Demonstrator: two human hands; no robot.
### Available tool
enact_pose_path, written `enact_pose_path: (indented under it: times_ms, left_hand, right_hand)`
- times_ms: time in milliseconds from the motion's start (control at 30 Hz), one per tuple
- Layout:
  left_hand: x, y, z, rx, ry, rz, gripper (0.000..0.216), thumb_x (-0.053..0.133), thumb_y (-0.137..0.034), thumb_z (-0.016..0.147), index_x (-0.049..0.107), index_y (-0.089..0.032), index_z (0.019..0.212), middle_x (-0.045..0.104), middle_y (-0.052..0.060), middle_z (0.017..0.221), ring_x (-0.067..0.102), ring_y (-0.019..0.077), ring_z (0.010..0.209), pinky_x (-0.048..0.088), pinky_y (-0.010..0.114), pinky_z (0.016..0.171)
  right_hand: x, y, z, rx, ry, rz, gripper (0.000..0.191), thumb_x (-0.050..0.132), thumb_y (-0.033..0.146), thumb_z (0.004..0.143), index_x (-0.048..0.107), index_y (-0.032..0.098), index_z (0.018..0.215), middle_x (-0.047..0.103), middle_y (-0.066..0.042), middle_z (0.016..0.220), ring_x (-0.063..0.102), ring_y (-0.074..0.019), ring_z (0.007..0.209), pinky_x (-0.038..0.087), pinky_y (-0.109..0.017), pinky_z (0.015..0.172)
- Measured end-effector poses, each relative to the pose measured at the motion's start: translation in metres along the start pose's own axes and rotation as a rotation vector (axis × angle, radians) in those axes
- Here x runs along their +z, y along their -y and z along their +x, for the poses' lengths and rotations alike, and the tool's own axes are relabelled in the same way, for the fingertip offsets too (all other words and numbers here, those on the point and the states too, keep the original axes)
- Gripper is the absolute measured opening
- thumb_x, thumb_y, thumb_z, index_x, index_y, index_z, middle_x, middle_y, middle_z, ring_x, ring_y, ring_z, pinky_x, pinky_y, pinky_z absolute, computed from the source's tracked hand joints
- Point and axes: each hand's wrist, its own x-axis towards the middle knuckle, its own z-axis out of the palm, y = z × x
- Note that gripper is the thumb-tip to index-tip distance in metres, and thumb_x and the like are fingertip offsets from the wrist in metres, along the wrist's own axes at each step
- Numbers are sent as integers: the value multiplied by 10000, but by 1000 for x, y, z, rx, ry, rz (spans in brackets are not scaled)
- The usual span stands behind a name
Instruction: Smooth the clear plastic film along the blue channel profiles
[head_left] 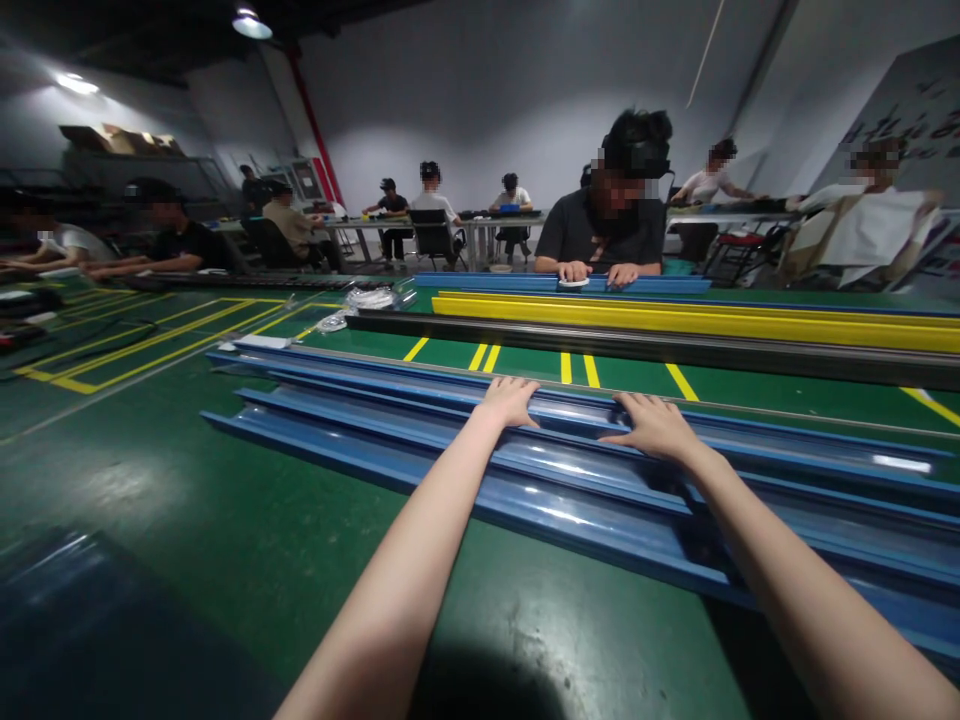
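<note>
Several long blue channel strips lie side by side across the green surface in front of me. My left hand rests palm down on the far strips, fingers stretched forward over an edge. My right hand lies flat a little to the right on the same strips, fingers spread and pointing left. Neither hand holds anything. Both forearms reach out from the bottom of the view.
Beyond the blue strips lie a black strip and a yellow strip. Across from me a person in black presses both hands on another blue strip. Coiled clear bags sit at the left. Other people sit at tables behind.
</note>
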Motion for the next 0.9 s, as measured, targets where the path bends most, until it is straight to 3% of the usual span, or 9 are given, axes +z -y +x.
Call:
enact_pose_path:
  times_ms: [233,433,600,733,900]
  left_hand:
    - [-8,8,-3,119,-43,136,807,540,-682,626,388,-247,1288,553,108,1148,517,282,1034,393,361,851]
    - [-39,18,-7,95,-32,179,921,472,-788,555,348,-286,1317,545,110,1165,537,306,1013,415,362,792]
    - [-68,22,-13,86,-58,214,961,450,-809,541,320,-282,1334,548,108,1171,525,298,1050,405,339,798]
    - [-92,17,-28,122,-101,255,948,434,-809,553,351,-256,1318,586,99,1098,548,277,1010,396,297,761]
    - [-114,5,-66,194,-124,336,910,411,-821,552,439,-243,1254,629,82,965,582,257,915,374,266,690]
  right_hand:
    - [-15,0,-5,-139,-51,-128,683,338,709,714,518,201,1134,608,-123,1046,556,-274,929,399,-360,723]
    - [-52,11,2,-161,-77,-239,778,267,795,663,546,196,1073,623,-124,936,570,-274,854,360,-305,592]
    - [-87,20,6,-155,-115,-280,798,274,805,647,545,191,1078,625,-136,928,567,-289,868,338,-300,576]
    - [-107,25,-6,-130,-137,-281,803,288,808,636,546,189,1078,631,-140,928,573,-288,853,342,-310,599]
    - [-123,39,-41,-118,-141,-267,801,271,805,648,541,189,1082,632,-142,927,581,-294,842,353,-316,601]
